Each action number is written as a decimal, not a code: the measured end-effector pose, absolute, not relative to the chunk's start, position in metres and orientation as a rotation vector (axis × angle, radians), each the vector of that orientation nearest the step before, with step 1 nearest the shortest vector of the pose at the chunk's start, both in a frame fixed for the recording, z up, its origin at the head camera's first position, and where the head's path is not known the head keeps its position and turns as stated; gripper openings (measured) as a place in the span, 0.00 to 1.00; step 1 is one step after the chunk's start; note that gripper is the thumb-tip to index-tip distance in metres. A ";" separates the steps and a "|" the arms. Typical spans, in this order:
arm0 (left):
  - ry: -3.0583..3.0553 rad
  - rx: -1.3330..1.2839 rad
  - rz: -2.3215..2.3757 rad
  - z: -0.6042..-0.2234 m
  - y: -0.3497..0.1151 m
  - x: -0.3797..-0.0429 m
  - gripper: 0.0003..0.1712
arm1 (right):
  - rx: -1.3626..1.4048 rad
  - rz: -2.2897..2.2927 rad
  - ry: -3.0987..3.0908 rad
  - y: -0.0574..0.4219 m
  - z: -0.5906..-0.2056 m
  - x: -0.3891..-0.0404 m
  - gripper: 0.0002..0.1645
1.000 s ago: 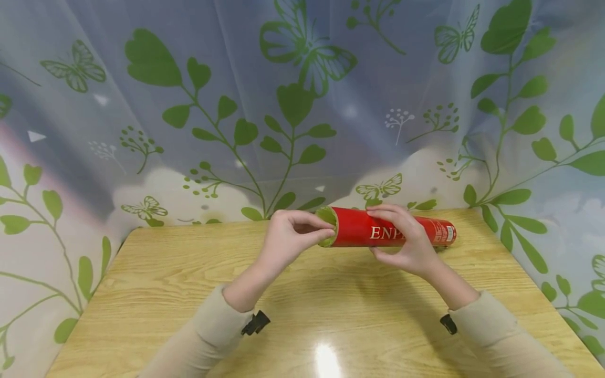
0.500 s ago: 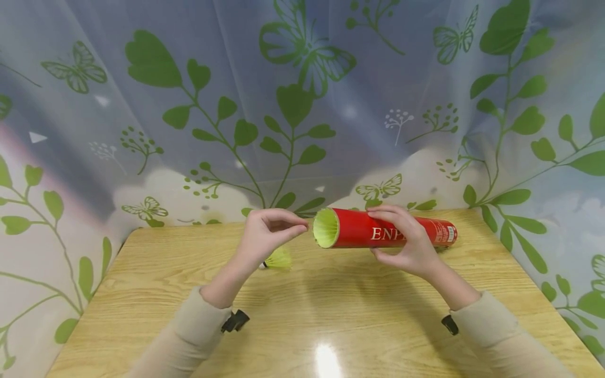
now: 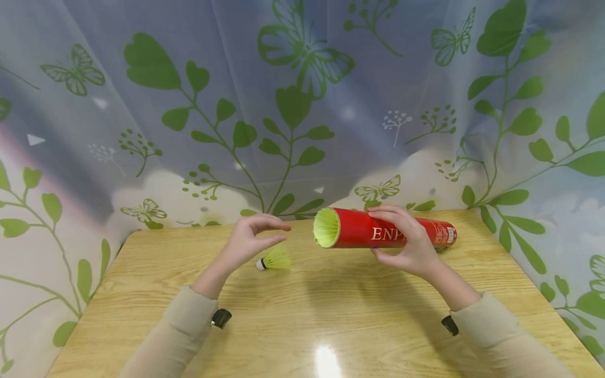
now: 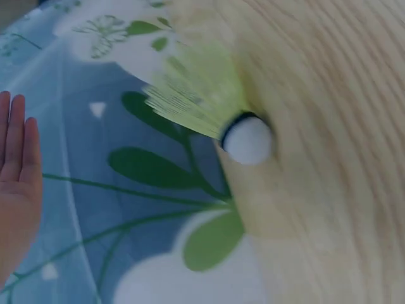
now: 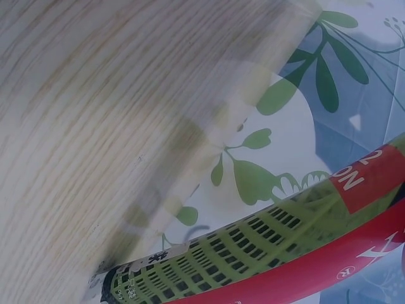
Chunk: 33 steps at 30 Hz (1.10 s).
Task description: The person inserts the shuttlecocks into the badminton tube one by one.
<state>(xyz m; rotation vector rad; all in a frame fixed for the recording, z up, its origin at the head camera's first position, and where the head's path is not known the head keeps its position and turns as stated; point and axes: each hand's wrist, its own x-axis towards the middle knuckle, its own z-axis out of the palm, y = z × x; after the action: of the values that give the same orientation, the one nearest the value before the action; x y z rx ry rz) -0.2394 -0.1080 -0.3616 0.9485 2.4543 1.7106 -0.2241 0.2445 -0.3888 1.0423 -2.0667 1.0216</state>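
In the head view my right hand grips a red shuttlecock tube around its middle, thumb below and fingers over the top. The tube lies sideways above the table, and yellow-green skirts fill its open left end. Through its see-through side, nested shuttlecocks show in the right wrist view. My left hand hovers left of the tube, thumb and fingers parted and holding nothing. Just under its fingertips a loose yellow shuttlecock with a white cork rests on the table, cork to the left; the left wrist view shows it close up.
The wooden table ends at the back against a curtain printed with leaves and butterflies. The curtain also hangs along both sides. A bright light reflection sits at the table's front.
My left hand has drawn away leftward from the tube's open end and its fingers have parted. The loose shuttlecock, hidden at first, has come into sight. My right hand and the tube stay put.
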 end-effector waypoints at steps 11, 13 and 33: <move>2.606 0.942 1.497 -0.416 -0.121 -0.271 0.12 | 1.042 1.022 -2.061 0.244 -0.387 -0.223 0.39; 2.621 0.962 1.472 -0.421 -0.122 -0.274 0.12 | 1.050 1.027 -2.057 0.244 -0.387 -0.223 0.39; 2.543 1.106 1.334 -0.451 -0.133 -0.301 0.14 | 1.086 1.045 -2.031 0.246 -0.392 -0.226 0.40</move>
<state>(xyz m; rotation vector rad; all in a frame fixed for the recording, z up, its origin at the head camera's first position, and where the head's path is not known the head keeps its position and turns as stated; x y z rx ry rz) -0.3011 -0.1330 -0.4515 1.1060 2.5428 1.3338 -0.2262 0.2457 -0.3924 1.0862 -2.0311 1.0450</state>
